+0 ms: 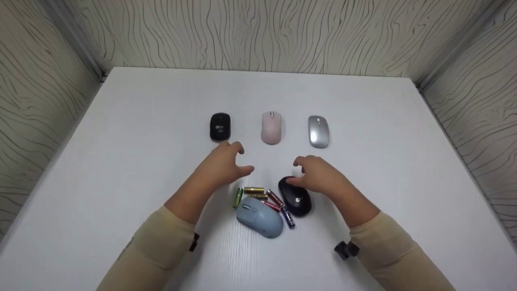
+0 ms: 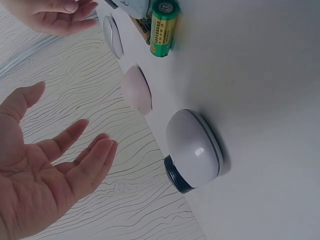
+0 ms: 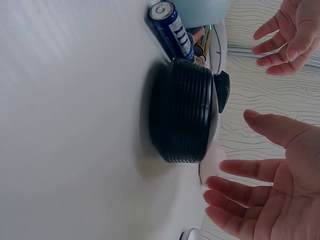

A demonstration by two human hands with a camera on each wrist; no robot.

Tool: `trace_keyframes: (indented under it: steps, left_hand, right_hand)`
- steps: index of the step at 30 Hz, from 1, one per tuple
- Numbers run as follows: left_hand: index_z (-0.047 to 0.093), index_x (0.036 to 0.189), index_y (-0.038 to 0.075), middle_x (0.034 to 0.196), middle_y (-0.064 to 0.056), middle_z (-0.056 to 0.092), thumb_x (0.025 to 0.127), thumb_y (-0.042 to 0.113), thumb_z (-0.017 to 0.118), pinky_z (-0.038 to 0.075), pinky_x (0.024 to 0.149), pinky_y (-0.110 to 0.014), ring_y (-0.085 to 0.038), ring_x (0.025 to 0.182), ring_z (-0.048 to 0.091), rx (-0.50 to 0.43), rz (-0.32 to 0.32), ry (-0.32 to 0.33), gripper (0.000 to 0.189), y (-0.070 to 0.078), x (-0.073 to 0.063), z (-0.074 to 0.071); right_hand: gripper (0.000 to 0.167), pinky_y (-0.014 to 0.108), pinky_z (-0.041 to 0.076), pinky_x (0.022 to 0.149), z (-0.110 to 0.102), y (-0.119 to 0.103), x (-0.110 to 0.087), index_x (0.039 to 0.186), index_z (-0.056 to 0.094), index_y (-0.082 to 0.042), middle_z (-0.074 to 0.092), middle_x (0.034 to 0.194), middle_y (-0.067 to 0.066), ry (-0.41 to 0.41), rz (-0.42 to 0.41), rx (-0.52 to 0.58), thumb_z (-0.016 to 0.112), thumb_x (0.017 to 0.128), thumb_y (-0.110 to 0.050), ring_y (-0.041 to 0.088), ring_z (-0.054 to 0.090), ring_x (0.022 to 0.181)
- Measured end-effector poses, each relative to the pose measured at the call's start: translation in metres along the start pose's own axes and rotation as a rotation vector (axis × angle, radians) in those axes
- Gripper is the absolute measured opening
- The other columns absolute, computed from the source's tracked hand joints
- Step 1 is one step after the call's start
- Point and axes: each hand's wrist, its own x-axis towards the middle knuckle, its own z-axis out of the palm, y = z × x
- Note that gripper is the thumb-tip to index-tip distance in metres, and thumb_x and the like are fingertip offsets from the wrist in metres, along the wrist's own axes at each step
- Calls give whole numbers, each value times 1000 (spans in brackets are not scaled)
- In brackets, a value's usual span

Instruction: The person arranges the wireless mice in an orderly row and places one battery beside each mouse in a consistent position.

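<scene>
My left hand (image 1: 222, 163), fingers loosely bent and nothing in them, hovers just below the small black mouse (image 1: 220, 127); its palm shows in the left wrist view. My right hand (image 1: 319, 173) is over the upper end of the larger black mouse (image 1: 298, 201), thumb overlapping it in the head view. In the right wrist view that hand's fingers (image 3: 240, 192) are spread apart from the mouse. Beside this mouse lie a blue battery (image 1: 288, 217), a red battery (image 1: 275, 197) and several others, including a green-and-gold battery (image 1: 238, 198). A blue-grey mouse (image 1: 260, 218) sits against them.
A pink mouse (image 1: 271, 128) and a silver mouse (image 1: 319, 131) stand in a row with the small black one, farther back on the white table (image 1: 161, 101). Wood-grain patterned panels (image 1: 258, 36) close off the back and both sides.
</scene>
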Motion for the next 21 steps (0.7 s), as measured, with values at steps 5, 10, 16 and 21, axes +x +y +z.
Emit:
trace_keyframes:
  steps: [5, 10, 16, 21]
  left_hand:
    - [53, 120, 9, 124, -17, 48, 80, 39, 68, 45, 90, -41, -26, 108, 51, 3, -3, -4, 53, 1, 0, 1]
    - [52, 121, 9, 124, -16, 47, 80, 39, 67, 45, 89, -40, -26, 108, 51, -4, -6, -8, 53, 2, 0, 3]
    - [52, 121, 9, 122, -16, 48, 80, 39, 67, 45, 89, -40, -25, 106, 51, -6, -11, -11, 53, 2, -1, 4]
    - [53, 121, 9, 120, -14, 49, 80, 40, 67, 45, 88, -39, -25, 106, 51, 3, -10, -13, 53, 2, 0, 4]
  right_hand:
    - [56, 43, 44, 86, 7, -2, -3, 116, 56, 1, 61, 106, 17, -20, 33, -50, 68, 78, -39, 30, 55, 101]
    - [61, 42, 45, 84, 16, -5, -6, 115, 56, 0, 60, 105, 16, -44, 75, -88, 70, 75, -43, 28, 55, 99]
    - [68, 39, 47, 77, 26, -9, -6, 114, 56, 0, 61, 97, 12, -56, 113, -102, 73, 70, -48, 23, 56, 88]
    - [76, 40, 48, 76, 30, -12, -6, 115, 54, 4, 61, 98, 14, -57, 145, -119, 74, 66, -51, 25, 57, 88]
